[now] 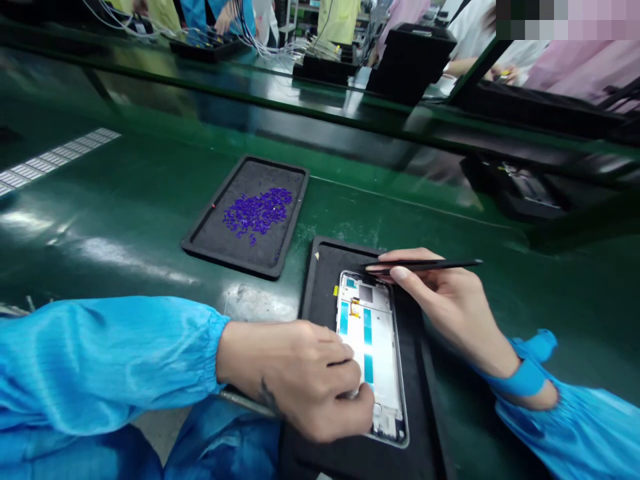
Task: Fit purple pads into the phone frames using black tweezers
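Where right hand [450, 300] pinches black tweezers [425, 265] between thumb and fingers [400, 257], tips rest over top edge of phone frame [373, 353]. Left hand [300, 377], fingers curled, presses frame's left side, grasping nothing. Frame lies face-up in black tray [320, 280] on green surface [125, 220]. Second tray [200, 233], further off to left, holds scattered purple bits [257, 212]. For clean work, judged: keep frame pinned flat, tweezers low and steady, wrist braced on tray edge.
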{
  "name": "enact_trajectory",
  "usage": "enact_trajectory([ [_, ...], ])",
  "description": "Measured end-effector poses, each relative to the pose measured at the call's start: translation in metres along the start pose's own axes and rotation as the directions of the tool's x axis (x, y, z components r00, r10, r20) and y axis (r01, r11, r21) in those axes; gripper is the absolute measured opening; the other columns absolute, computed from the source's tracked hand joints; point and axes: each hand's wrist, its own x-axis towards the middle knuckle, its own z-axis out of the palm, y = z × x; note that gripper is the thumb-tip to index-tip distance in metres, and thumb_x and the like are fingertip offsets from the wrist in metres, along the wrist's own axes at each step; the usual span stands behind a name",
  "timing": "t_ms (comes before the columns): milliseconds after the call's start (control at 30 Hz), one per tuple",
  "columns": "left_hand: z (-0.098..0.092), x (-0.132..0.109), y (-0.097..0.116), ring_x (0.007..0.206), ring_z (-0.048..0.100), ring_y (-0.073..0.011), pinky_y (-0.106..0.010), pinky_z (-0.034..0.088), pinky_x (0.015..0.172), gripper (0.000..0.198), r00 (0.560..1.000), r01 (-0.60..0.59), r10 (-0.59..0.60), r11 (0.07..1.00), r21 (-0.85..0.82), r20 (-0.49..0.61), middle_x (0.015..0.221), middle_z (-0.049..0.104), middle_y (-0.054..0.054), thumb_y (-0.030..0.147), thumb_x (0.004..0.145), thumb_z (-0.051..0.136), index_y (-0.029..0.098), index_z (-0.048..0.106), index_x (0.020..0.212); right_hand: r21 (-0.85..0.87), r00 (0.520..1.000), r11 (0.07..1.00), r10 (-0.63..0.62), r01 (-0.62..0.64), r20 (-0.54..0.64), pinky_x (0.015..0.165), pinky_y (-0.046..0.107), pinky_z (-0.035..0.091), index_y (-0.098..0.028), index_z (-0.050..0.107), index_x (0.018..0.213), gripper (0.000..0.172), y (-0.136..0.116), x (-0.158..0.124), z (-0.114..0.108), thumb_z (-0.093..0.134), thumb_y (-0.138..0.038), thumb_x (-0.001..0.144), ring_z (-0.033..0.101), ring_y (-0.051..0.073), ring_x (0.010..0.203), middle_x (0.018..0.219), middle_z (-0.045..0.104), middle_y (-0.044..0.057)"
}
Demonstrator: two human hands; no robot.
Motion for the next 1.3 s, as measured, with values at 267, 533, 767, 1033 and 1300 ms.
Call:
enact_trajectory([
  [267,-0.012,0.002,0.005,0.074,0.060,-0.0132,-0.025,0.047,0.059,0.014,0.992,-0.003,-0.007,0.997,0.078,0.126,0.087,0.066,-0.005,0.017,0.096,0.053,0.016,0.065,0.089,0.355,0.990,0.927,0.139,-0.116,-0.038,0.082,0.039,0.064,-0.020,0.071,0.102,0.031,0.005,0.001,0.006,0.069,-0.049,0.090,0.075,0.026,0.097,0.103,0.076,0.009],
  [533,-0.014,-0.002,0.047,0.056,0.044,-0.0132,-0.031,0.028,0.046,0.033,0.975,-0.121,0.120,0.993,-0.003,0.188,0.065,0.043,0.001,0.039,0.098,0.055,0.016,0.054,0.075,0.520,0.954,0.852,0.200,-0.055,-0.226,0.083,0.043,0.064,-0.019,0.068,0.099,0.040,0.016,0.003,-0.009,0.075,-0.054,0.083,0.075,0.028,0.098,0.096,0.076,0.009],
  [767,-0.017,-0.002,0.022,0.065,0.052,-0.0152,-0.030,0.036,0.052,0.023,0.868,-0.043,-0.064,0.978,0.203,0.492,0.072,0.054,0.001,0.032,0.103,0.048,0.018,0.050,0.085,0.491,0.907,0.866,0.127,0.096,-0.401,0.081,0.044,0.065,-0.021,0.070,0.099,0.036,0.020,-0.016,-0.036,0.076,-0.052,0.082,0.075,0.028,0.096,0.095,0.076,0.006],
  [1033,-0.006,0.027,-0.093,0.084,0.062,-0.0163,-0.028,0.052,0.068,0.023,0.702,0.012,-0.285,0.921,0.389,0.653,0.094,0.065,-0.005,0.033,0.104,0.048,0.014,0.059,0.106,0.322,0.880,0.934,0.018,0.154,-0.475,0.074,0.040,0.066,-0.023,0.073,0.098,0.033,0.025,-0.050,-0.048,0.071,-0.053,0.085,0.076,0.025,0.084,0.094,0.077,0.005],
  [1300,0.014,0.068,-0.225,0.100,0.065,-0.0196,-0.040,0.058,0.086,0.034,0.512,0.183,-0.614,0.762,0.622,0.601,0.115,0.064,-0.009,0.037,0.099,0.058,0.014,0.059,0.125,0.062,0.924,0.968,-0.213,0.244,-0.317,0.074,0.035,0.063,-0.028,0.078,0.093,0.029,0.020,-0.069,-0.030,0.062,-0.051,0.093,0.076,0.024,0.085,0.096,0.078,0.003],
])
